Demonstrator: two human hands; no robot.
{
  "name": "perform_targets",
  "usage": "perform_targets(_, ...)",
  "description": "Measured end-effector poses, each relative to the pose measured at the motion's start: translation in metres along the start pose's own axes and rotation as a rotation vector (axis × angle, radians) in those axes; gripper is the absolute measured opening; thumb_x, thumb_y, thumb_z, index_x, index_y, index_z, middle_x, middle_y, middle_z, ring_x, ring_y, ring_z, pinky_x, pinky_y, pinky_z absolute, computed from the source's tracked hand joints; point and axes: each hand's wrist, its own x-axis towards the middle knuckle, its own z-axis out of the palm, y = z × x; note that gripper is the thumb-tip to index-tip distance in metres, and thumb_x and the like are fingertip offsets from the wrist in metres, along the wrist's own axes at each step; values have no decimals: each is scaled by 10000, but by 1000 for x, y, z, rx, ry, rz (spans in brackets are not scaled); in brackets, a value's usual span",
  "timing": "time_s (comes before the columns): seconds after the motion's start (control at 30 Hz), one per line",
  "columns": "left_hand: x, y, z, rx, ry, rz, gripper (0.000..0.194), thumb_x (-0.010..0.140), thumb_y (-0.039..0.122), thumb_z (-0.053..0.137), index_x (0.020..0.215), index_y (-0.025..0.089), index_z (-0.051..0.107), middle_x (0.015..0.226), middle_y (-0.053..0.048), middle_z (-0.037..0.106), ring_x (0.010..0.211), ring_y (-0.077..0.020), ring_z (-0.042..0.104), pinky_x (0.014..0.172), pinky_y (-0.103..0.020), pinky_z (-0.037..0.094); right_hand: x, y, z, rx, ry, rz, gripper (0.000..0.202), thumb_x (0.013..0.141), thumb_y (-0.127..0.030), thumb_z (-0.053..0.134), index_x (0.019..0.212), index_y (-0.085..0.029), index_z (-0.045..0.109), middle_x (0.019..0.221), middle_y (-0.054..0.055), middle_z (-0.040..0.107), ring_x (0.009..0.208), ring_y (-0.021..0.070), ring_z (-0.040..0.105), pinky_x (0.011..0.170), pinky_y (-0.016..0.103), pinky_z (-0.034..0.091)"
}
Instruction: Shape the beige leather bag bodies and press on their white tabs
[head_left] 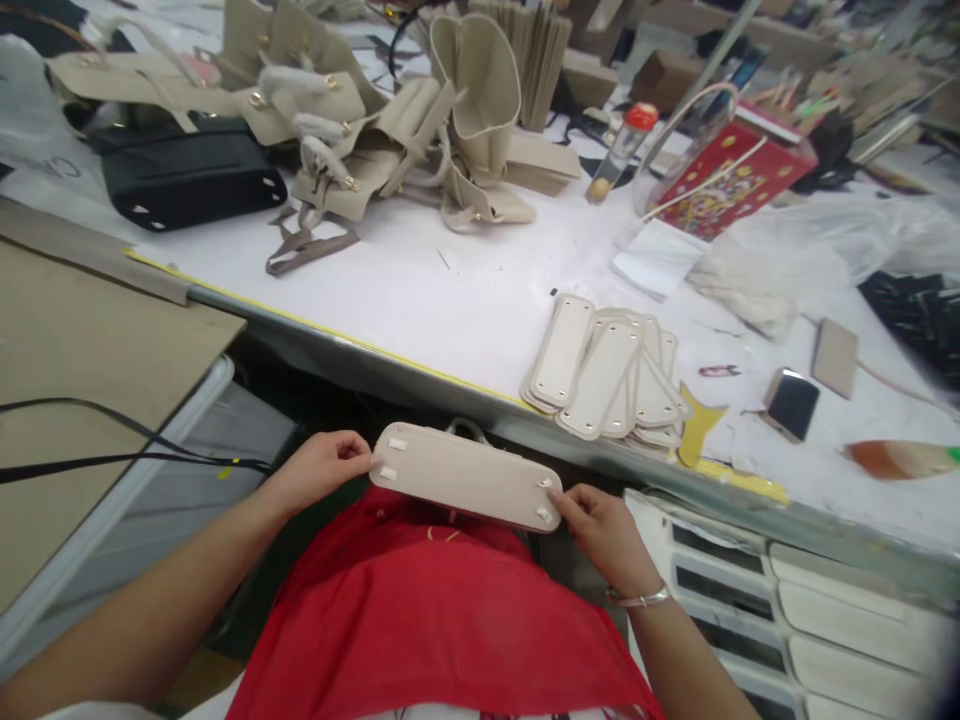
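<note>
Over my lap, a beige handbag point(465, 477) lies with its long, round-ended base facing me. Small white tabs sit near the corners of that base, and a grey loop shows behind its far edge. My left hand point(330, 468) is closed at the left end, its fingertips pinching the rim. At the right end, my right hand point(604, 530) grips the edge, thumb beside the white tabs. Most of the bag's body is hidden beneath the base. Beyond it on the table, a fanned pile of beige base panels point(611, 375) has small holes near the ends.
Several beige bags point(337, 130) and a black bag point(191, 175) crowd the table's far left. A yellow piece point(699, 425), a dark-topped block point(791, 403) and a red box point(739, 175) lie to the right. Below the table edge stands a white slatted rack point(720, 580).
</note>
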Motion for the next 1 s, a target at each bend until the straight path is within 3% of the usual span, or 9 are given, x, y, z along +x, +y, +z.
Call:
perform_targets(0.13,-3,2,2,38,-79,66,342,696,498,609,646,160,595,581,29,530,567,-116,451,532,-216,340,-1,-3,1,27,6,16,435,776,-581,479,590,-191,529,430,-29,437,402,104,379,419,235,284)
perform_targets(0.33,-1,5,4,16,-19,133,379,769,506,511,684,154,621,622,13,547,614,-131,468,573,-224,367,-2,-4,2,24,10,22,447,763,-600,485,581,-193,519,427,-28,441,402,103,385,421,236,290)
perform_targets(0.57,6,-8,8,35,60,115,405,724,547,549,608,160,565,564,22,516,555,-121,450,526,-217,337,-3,-7,4,16,11,41,447,772,-599,478,581,-196,499,434,-29,424,407,107,396,418,234,297)
perform_targets(0.8,6,-9,10,84,89,145,405,749,536,534,599,160,540,553,30,496,545,-112,436,521,-214,326,-4,-8,4,9,22,50,444,772,-591,480,593,-186,517,446,-26,442,410,102,397,420,229,290)
perform_targets(1.0,4,-10,12,0,107,153,390,751,513,548,600,154,557,557,29,523,547,-109,449,527,-213,339,-5,-12,3,14,12,44,451,764,-600,477,592,-185,517,430,-29,431,408,105,393,419,230,282)
